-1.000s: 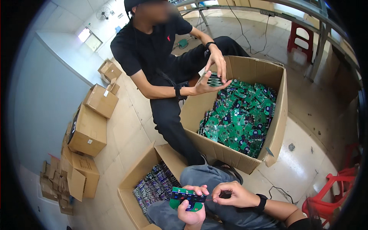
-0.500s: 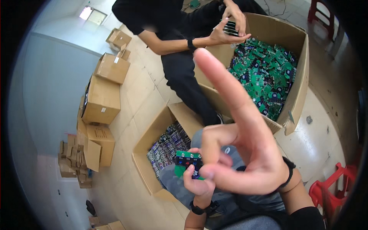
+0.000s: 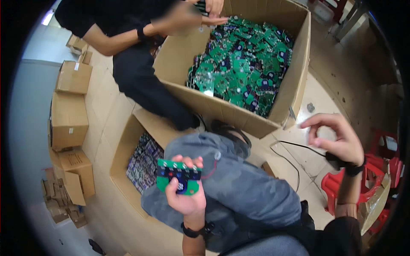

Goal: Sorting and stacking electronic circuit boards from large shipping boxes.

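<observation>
Here, carton (image 3: 218,106) of circuit boards (image 3: 241,66), left hand (image 3: 190,202) gripping green board (image 3: 183,174), right hand (image 3: 345,143) half-curled

The left hand (image 3: 190,198) grips a green circuit board (image 3: 181,176) with a black strip, thumb across its face; a thin red wire (image 3: 212,171) runs off the board's right side. The right hand (image 3: 341,143) is well apart, fingers curled, with a gap before the thumb. Beyond the knees, a large cardboard carton (image 3: 222,106) holds heaped green circuit boards (image 3: 243,68); a smaller carton (image 3: 120,155) holds tightly packed rows. A red plastic stool (image 3: 331,187) stands at right.
</observation>
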Demonstrator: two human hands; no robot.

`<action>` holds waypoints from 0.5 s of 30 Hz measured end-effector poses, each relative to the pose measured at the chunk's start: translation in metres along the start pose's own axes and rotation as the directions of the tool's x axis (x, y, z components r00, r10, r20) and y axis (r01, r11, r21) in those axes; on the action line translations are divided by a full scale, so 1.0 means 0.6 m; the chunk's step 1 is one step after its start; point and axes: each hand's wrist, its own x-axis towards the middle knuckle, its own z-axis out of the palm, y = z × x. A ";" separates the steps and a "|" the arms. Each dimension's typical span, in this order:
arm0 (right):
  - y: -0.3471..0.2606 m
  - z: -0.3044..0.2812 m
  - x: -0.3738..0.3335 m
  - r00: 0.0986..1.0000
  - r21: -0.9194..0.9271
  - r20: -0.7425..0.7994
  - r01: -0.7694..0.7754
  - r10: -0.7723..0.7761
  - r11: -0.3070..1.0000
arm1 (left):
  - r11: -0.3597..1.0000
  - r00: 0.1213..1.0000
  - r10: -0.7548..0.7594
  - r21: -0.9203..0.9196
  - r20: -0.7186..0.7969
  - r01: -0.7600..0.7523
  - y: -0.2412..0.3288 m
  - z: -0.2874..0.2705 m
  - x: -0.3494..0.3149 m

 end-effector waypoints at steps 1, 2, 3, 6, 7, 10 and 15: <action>0.024 -0.028 0.007 0.999 -0.124 -0.050 -0.011 0.005 0.992 | 0.999 0.999 -0.035 0.025 0.031 0.034 -0.006 -0.015 0.010; 0.038 -0.045 0.029 0.986 -0.198 -0.169 -0.027 -0.007 0.980 | 0.999 0.999 -0.042 0.031 -0.032 0.043 -0.016 -0.032 0.017; 0.048 -0.068 0.062 0.959 -0.269 -0.283 -0.055 -0.025 0.961 | 0.997 0.998 -0.057 0.041 -0.035 0.059 -0.011 -0.037 0.020; 0.081 -0.151 0.209 0.984 -0.485 -0.170 -0.029 -0.062 0.874 | 0.989 0.988 -0.149 -0.003 0.034 0.149 -0.006 -0.025 0.035; 0.103 -0.167 0.257 0.986 -0.541 -0.156 -0.037 -0.057 0.841 | 0.985 0.984 -0.174 -0.011 0.039 0.175 -0.011 -0.021 0.041; 0.169 -0.182 0.369 0.963 -0.923 -0.218 -0.257 0.161 0.287 | 0.983 0.985 -0.171 0.067 0.012 0.169 -0.031 -0.018 0.053; 0.239 -0.140 0.533 0.906 -0.949 -0.168 -0.255 0.388 0.186 | 0.977 0.987 -0.162 0.138 0.007 0.160 -0.024 -0.024 0.057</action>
